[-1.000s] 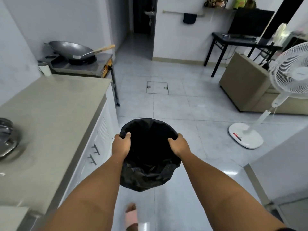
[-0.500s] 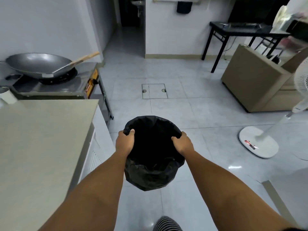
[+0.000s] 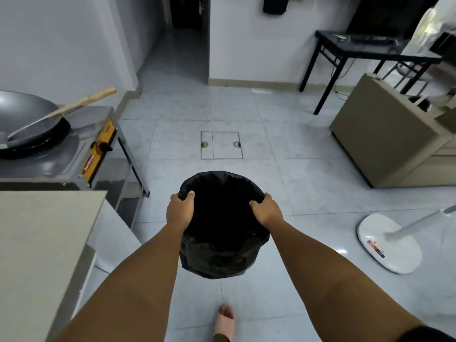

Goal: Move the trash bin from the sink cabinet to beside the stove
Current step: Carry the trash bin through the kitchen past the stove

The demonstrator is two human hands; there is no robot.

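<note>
Bin: the trash bin (image 3: 223, 225), lined with a black bag, is hanging in the air over the floor tiles, out in front of the person and right of the counter (image 3: 42, 243).
Left hand: the left hand (image 3: 179, 211) is clamping the rim, thumb hooking inside.
Right hand: the right hand (image 3: 267, 209) is gripping the opposite rim likewise, probably keeping the bin level and the liner pinned.
Stove: the stove (image 3: 74, 149) is standing ahead to the left, carrying a wok (image 3: 27, 124).
Progress: the carrying seems well along; the free floor just beside the stove is looking like the drop spot.
</note>
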